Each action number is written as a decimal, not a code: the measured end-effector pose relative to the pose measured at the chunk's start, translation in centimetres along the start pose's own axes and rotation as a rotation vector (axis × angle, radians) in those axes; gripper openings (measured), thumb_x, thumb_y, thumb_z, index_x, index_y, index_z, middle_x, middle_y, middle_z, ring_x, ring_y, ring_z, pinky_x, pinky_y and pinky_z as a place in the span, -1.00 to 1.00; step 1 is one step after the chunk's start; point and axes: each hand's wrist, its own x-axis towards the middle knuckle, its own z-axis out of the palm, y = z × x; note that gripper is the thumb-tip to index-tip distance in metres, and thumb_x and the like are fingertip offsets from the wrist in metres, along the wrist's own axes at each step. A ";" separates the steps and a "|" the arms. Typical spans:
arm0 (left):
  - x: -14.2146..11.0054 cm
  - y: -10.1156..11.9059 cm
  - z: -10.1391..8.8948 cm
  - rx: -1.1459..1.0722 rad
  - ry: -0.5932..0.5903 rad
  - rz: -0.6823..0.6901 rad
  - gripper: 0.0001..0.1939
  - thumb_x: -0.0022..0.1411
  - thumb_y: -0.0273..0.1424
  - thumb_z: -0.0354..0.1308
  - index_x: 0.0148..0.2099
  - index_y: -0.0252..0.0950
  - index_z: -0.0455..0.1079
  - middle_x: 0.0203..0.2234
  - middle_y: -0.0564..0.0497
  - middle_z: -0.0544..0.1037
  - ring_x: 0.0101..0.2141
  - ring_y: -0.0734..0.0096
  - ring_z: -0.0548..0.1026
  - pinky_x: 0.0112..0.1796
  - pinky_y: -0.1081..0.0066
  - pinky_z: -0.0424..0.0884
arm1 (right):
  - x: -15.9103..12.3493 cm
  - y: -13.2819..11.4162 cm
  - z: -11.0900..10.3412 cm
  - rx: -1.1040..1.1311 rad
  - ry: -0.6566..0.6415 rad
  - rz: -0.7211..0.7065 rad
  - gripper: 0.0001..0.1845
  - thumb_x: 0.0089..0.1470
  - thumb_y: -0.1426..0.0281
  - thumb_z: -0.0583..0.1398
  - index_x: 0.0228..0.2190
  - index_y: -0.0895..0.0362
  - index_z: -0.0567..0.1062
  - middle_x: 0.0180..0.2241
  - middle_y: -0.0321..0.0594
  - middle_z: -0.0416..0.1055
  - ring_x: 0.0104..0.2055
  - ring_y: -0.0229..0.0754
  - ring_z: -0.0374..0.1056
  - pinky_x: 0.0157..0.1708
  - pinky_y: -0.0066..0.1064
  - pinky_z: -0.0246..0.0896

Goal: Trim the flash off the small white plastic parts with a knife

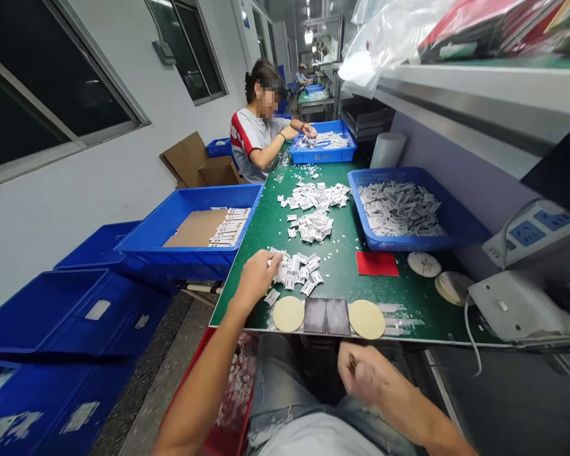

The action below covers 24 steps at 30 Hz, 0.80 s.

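Pinching noted at right hand (361,373): small dark item (352,362) gripped by fingertips below bench edge. Left hand (255,278) pressed closed on white tags (294,272) near edge of green bench (342,278). Risk: tags knocked off by careless wrist movement.

Green bench mat (344,237) gives passage between the white tag piles (313,199) and the blue basket (408,242). The bench edge (408,339) blocks the right hand (361,373).
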 end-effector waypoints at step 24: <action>-12.5 3.5 -2.6 -0.208 -0.208 0.227 -0.66 0.21 -0.54 0.03 -0.03 -0.15 0.46 -0.24 0.01 0.43 -0.25 0.38 0.44 -0.22 0.42 0.36 | 4.0 -1.3 3.1 -0.396 0.310 -0.341 -0.64 0.16 0.37 0.20 0.01 0.02 0.43 -0.41 -0.31 0.36 -0.42 -0.30 0.25 -0.39 -0.47 0.19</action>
